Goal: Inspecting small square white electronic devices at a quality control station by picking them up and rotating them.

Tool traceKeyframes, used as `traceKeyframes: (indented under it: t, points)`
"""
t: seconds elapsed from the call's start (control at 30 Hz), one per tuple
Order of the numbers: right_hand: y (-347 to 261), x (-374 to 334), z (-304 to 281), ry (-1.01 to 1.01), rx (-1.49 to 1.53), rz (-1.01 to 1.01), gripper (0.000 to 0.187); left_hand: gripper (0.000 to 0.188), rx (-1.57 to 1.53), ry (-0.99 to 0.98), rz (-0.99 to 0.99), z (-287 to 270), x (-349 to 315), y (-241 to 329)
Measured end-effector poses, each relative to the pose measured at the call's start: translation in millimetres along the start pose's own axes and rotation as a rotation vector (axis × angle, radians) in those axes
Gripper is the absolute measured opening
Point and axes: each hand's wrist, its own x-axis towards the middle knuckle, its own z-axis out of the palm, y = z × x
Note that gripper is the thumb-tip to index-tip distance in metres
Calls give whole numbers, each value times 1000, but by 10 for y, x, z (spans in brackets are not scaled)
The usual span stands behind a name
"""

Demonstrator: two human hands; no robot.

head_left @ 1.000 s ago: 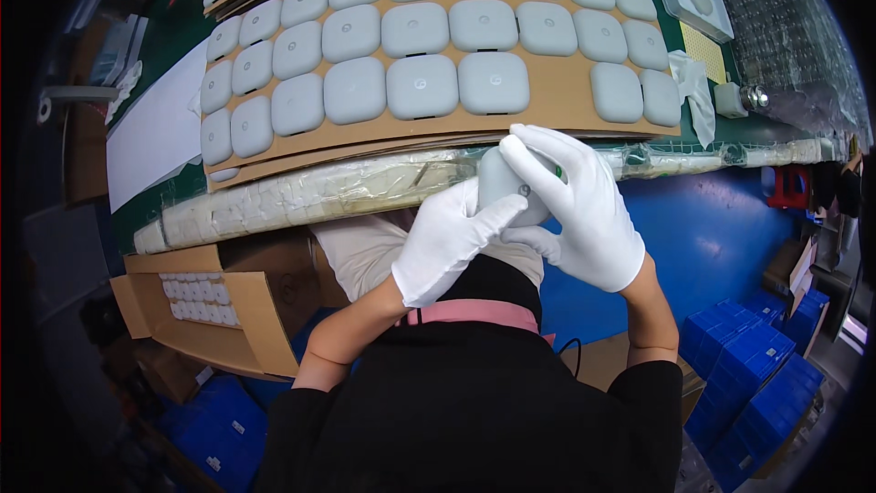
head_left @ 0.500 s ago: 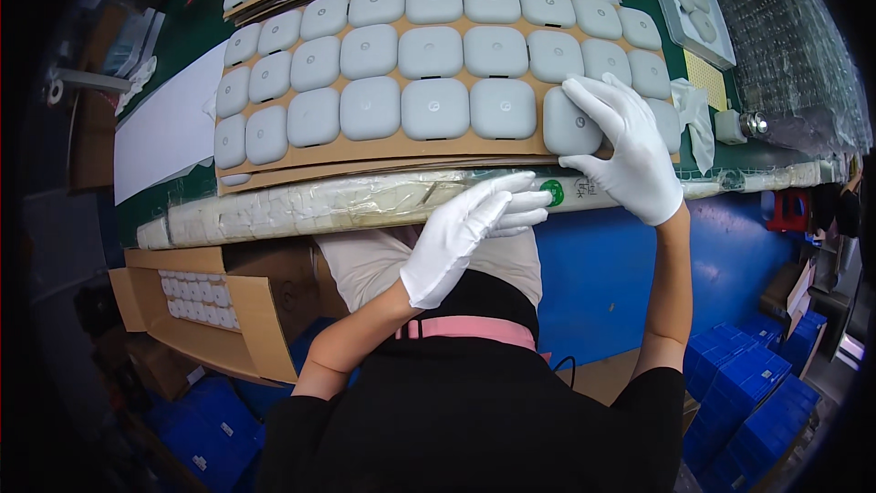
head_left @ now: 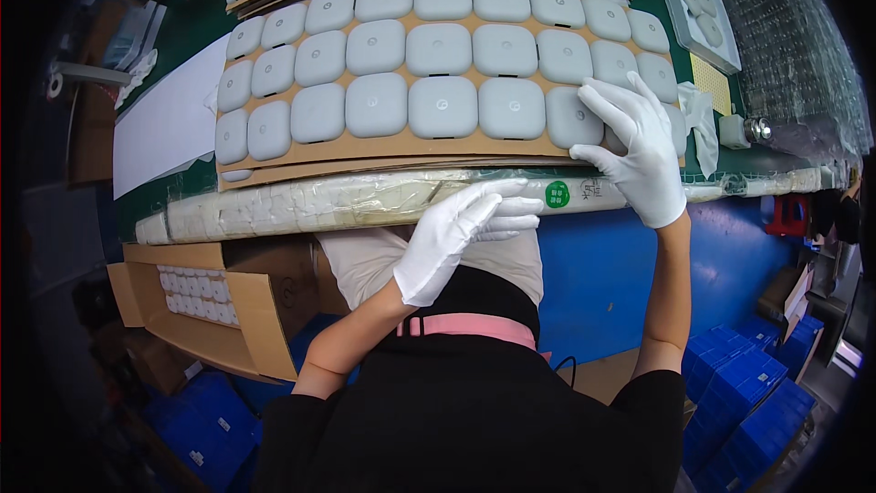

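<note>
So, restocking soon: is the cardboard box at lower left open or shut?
Open: the cardboard box has flaps folded outward, and rows of pale pieces show inside.

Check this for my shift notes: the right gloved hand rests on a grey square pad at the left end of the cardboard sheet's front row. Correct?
Not quite. In the head view the right gloved hand rests on a grey square pad at the right end of the cardboard sheet's front row, not the left.

Factory packing station: bench [head_left: 196, 14], rows of identical grey devices [head_left: 443, 107], cartons [head_left: 233, 310].
</note>
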Motion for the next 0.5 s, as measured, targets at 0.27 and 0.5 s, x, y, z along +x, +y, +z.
traceKeyframes:
  t: [0.27, 0.5]
  points:
    - [-304, 268, 285, 42, -44, -104, 50, 47, -43, 105, -14, -59, -46, -19]
    - [-389, 277, 371, 24, -16, -143, 39, 47, -214, 156, -36, -129, -56, -4]
